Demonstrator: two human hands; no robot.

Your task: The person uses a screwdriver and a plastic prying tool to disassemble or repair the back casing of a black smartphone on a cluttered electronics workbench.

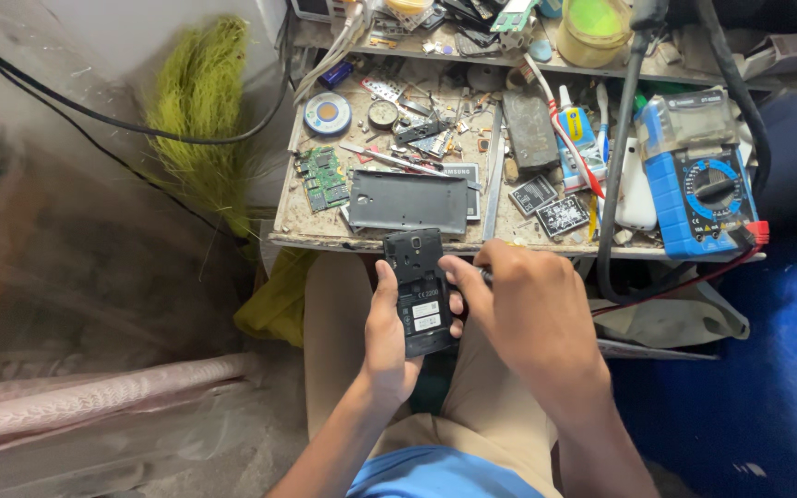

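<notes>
Head view shows your left hand (387, 334) wrapped around the opened black phone (420, 290) at frame centre, just below the cluttered workbench (299, 221) edge, while your right hand (520, 309) curls beside it, fingertips pinching a thin tool against the phone's right side, open room toward lower left.

Matt black plastic is seen on the opened phone (420, 290) and the loose back cover (408, 201). The workbench (325, 235) looks worn, gritty and scratched, while glossy blue plastic sheathes the multimeter (699, 184).
</notes>
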